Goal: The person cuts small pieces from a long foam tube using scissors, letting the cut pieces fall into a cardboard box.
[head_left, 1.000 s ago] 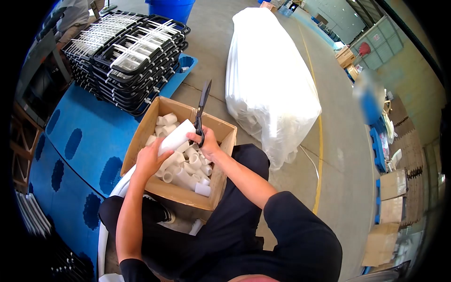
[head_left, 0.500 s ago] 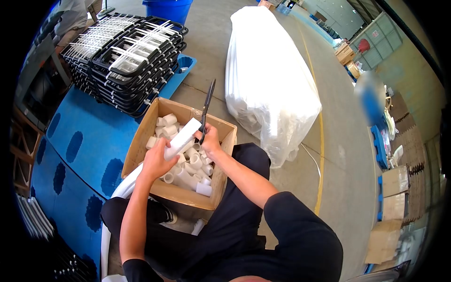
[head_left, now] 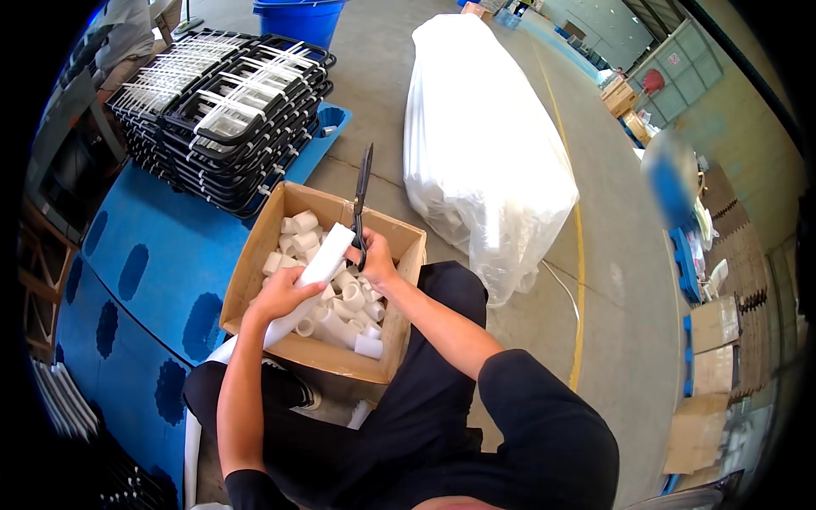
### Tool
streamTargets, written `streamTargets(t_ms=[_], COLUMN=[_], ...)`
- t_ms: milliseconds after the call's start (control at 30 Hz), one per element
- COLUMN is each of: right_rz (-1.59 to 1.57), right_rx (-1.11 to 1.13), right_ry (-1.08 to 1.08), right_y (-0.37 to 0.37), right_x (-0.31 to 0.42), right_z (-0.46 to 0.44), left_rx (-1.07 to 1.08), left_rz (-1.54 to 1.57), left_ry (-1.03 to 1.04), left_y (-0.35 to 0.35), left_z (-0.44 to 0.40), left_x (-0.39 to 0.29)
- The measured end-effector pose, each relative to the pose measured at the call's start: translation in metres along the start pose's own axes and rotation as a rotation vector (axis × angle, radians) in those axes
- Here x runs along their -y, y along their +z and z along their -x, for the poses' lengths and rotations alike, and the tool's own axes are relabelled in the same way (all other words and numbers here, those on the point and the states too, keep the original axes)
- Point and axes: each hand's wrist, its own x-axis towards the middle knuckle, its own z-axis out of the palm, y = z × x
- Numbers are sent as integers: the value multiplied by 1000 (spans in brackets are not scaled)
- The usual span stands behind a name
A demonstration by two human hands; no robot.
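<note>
My left hand [head_left: 286, 294] is wrapped around a long white foam tube [head_left: 329, 253]; its cut end points up and away from me, and the rest curves down past my left knee. My right hand [head_left: 374, 262] grips black scissors [head_left: 363, 183] by the handles, beside the tube's end. The blades point away from me and look close together, with no foam visible between them. Beneath both hands, an open cardboard box [head_left: 408, 293] between my legs holds many short white tube pieces [head_left: 353, 297].
Blue pallets [head_left: 153, 191] lie to the left, bearing a stack of black frames [head_left: 229, 119] with white strips. A large plastic-wrapped white bundle [head_left: 484, 144] stands ahead. Behind the stack is a blue bin [head_left: 302, 19]. Cardboard boxes [head_left: 701, 433] line the right side.
The tube's end and my left hand have shifted slightly down and to the left. The scissors have swung a little left and stand more upright. Both hands keep their hold.
</note>
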Motion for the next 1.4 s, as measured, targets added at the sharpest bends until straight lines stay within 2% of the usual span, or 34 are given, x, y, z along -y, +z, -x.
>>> streamTargets(t_ms=[100, 167, 200, 233, 267, 367, 400, 533, 567, 633, 667, 733, 800, 900, 1233, 1300, 1400], right_rz=[16, 42, 41, 39, 38, 186, 225, 360, 359, 667, 719, 742, 688, 676, 718, 624, 630], right_rx=[56, 100, 150, 201, 200, 430, 482, 548, 554, 642, 638, 649, 660, 678, 665, 561, 538], right_ry=[36, 80, 65, 50, 49, 180, 285, 323, 327, 294, 278, 291, 332, 389, 376, 344, 354], right_y=[-3, -2, 0, 1, 1, 4, 4, 5, 2, -1, 0, -3, 7, 4, 3, 4, 3], right_x=[6, 11, 13, 14, 14, 13, 12, -11, -16, -27, -29, -14, -15, -21, -13, -19, -13], right_z=[-1, 0, 2, 5, 7, 16, 16, 21, 20, 16, 15, 14, 28, 25, 19, 21, 19], left_rx=[-110, -257, -282, -332, -346, -371, -381, -384, -388, -406, -427, -402, -409, -372, -245, -232, -210], left_rz=[-60, 39, 190, 139, 173, 220, 234, 218, 179, 88, 30, 41, -25, -42, -79, -43, 10], left_ry=[27, 91, 57, 82, 75, 57, 44, 31, 82, 209, 246, 130, 60, 41, 9, 3, -16], left_y=[-11, -21, -28, -37, -41, -50, -51, -54, -52, -48, -48, -54, -52, -53, -58, -61, -69], left_z=[6, 6, 6, 6, 8, 10, 10, 8, 4, -6, -5, -1, 11, 6, 8, 8, 8], left_x=[-12, -3, -2, -3, -4, -6, -4, 9, 13, 28, 34, -4, 5, 12, 10, 12, 27])
